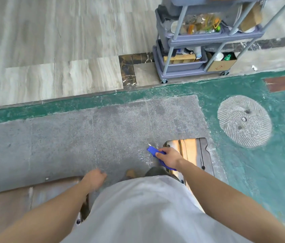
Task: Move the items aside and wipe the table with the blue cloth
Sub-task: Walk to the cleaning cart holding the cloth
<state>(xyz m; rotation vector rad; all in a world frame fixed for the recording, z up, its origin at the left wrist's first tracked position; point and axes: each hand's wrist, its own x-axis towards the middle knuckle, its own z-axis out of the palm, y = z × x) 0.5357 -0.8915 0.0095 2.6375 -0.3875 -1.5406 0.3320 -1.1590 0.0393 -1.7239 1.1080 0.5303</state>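
Note:
My right hand (169,157) is closed around a bunched blue cloth (153,150), which sticks out to the upper left of the fist and below the wrist. The hand hangs over the grey floor, beside the end of a wooden surface (190,151). My left hand (95,176) hangs lower left with its fingers curled in and nothing visible in it, above another wooden surface (15,199). My own white shirt fills the bottom middle and hides what lies under it.
A grey wheeled cart (204,41) with shelves of bottles, cups and boxes stands at the upper right. A cardboard box (221,64) sits at its base. A round ridged patch (244,121) marks the green floor on the right. Pale tiles cover the far floor.

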